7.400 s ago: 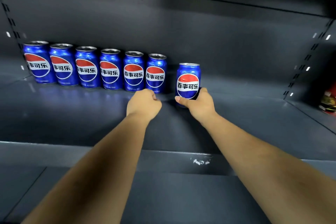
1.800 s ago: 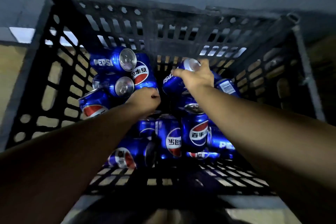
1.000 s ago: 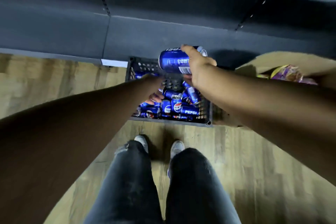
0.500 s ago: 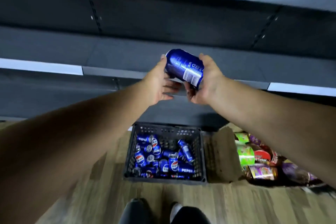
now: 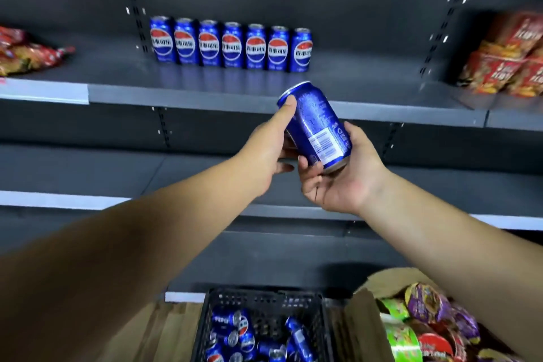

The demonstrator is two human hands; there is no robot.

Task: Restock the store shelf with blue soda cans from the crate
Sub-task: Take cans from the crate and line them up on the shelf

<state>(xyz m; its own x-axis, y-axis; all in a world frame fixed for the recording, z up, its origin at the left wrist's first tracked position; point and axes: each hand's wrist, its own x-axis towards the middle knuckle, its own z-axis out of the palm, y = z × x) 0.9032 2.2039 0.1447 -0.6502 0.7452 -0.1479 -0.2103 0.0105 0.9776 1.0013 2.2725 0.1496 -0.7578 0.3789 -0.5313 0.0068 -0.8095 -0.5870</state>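
Note:
A blue soda can (image 5: pixel 316 123) is held tilted in front of the shelving, top end up and to the left, its barcode label facing me. My right hand (image 5: pixel 338 173) cups its lower end from underneath. My left hand (image 5: pixel 270 150) grips its left side, thumb near the top rim. Several blue cans (image 5: pixel 230 44) stand in a row at the back of the dark grey shelf (image 5: pixel 205 94) above my hands. Below, the black crate (image 5: pixel 261 303) on the floor holds several more cans lying loose.
Red snack packs (image 5: pixel 508 59) sit on the shelf at the right and red bags (image 5: pixel 26 50) at the left. A cardboard box (image 5: pixel 364 323) with colourful cup packages stands right of the crate. Lower shelves run behind my arms.
My view has tilted upward so the shelf row of cans is in sight. Both hands have lifted the can higher and turned it more upright; the crate has dropped to the frame's bottom.

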